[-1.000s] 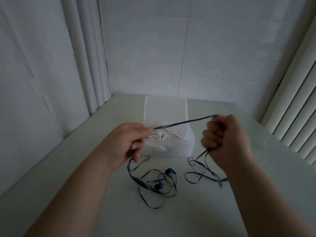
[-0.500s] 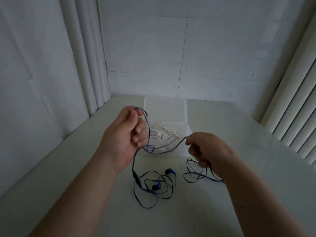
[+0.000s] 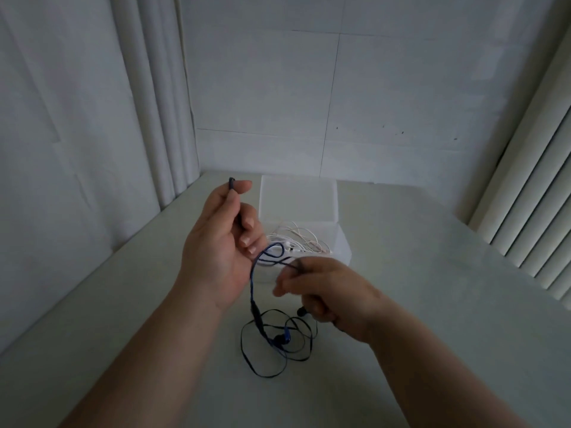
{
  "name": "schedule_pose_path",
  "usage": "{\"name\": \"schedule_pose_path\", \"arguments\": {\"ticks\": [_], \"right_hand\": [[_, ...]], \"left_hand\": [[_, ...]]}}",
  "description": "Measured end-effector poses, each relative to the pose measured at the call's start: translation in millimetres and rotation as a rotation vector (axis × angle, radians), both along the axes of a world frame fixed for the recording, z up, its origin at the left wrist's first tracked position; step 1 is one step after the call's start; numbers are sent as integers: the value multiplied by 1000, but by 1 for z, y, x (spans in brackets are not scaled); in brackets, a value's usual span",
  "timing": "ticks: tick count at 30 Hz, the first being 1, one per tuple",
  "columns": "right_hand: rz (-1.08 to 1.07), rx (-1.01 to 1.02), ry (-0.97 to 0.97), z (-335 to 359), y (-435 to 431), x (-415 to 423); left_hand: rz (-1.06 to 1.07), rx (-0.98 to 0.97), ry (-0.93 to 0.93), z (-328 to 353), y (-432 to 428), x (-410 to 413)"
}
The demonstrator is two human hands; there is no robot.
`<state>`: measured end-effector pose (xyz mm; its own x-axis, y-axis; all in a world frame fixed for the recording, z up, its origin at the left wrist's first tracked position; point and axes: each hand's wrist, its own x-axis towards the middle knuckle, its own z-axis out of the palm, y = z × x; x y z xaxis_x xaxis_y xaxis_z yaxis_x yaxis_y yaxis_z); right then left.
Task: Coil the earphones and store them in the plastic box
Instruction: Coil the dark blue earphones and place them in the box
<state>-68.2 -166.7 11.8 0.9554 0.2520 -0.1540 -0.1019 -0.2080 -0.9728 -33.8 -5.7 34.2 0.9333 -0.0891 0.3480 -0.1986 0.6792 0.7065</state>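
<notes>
Blue earphones (image 3: pixel 279 338) lie in loose loops on the white table, with the blue buds near the middle of the tangle. My left hand (image 3: pixel 219 242) is raised, palm toward me, and pinches one end of the blue cable between thumb and forefinger; the cable runs down past its fingers. My right hand (image 3: pixel 324 288) sits lower and to the right, pinching a stretch of the same cable in front of the clear plastic box (image 3: pixel 343 242). The box stands open behind both hands and holds white earphones (image 3: pixel 296 242).
The box's lid or back wall (image 3: pixel 298 199) rises behind it. A white table (image 3: pixel 432 273) fills the lower view, with white walls at the back and left, a curtain (image 3: pixel 154 103) at the left corner and vertical blinds (image 3: pixel 531 196) at the right.
My left hand has risen and turned its palm toward me, lifting the cable end. My right hand has dropped and moved left toward the middle, and the taut stretch of cable has gone slack.
</notes>
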Motion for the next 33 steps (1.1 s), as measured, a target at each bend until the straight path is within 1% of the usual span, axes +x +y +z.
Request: {"name": "schedule_pose_path", "arguments": {"ticks": [3,5,6,8,9,12,14,17,19,21,22,25,27,30,31,33], "right_hand": [[173,-30,38,-7,16,0],[240,-120,45,-9,21,-2],[228,-194,26,-7,19,-2],[121,-243,-44,0,8,-3],[44,-209,-70,4,-1,-2],[-170,-5,-112,18,-34,-2],[-217,19,-154,25,-50,-4],[-187,-104,-212,32,-58,-8],[-194,-253,-281,36,-60,-10],[-289,-425,-388,36,-62,-10],[-365,-463,-438,35,-64,-9],[-555,-354,-529,34,-69,-5],[-630,-335,-563,34,-70,-4],[-636,-339,-534,35,-69,-5],[-621,-347,-511,34,-69,-4],[-603,-368,-476,34,-69,-4]], "left_hand": [[30,-26,-6,0,-1,1],[41,-33,0,0,-1,1],[46,-35,8,0,0,2],[62,-35,36,-1,6,5],[74,-40,53,-1,11,6],[130,-80,95,1,25,11],[166,-98,111,1,32,14],[215,-58,100,-1,37,18],[265,-29,80,-2,39,19],[338,-2,61,-4,43,22],[397,25,53,-6,44,23],[648,112,99,-11,45,26],[771,88,199,-11,43,27],[873,78,344,-12,46,30],[907,115,353,-15,49,33],[974,268,378,-24,55,41]]}}
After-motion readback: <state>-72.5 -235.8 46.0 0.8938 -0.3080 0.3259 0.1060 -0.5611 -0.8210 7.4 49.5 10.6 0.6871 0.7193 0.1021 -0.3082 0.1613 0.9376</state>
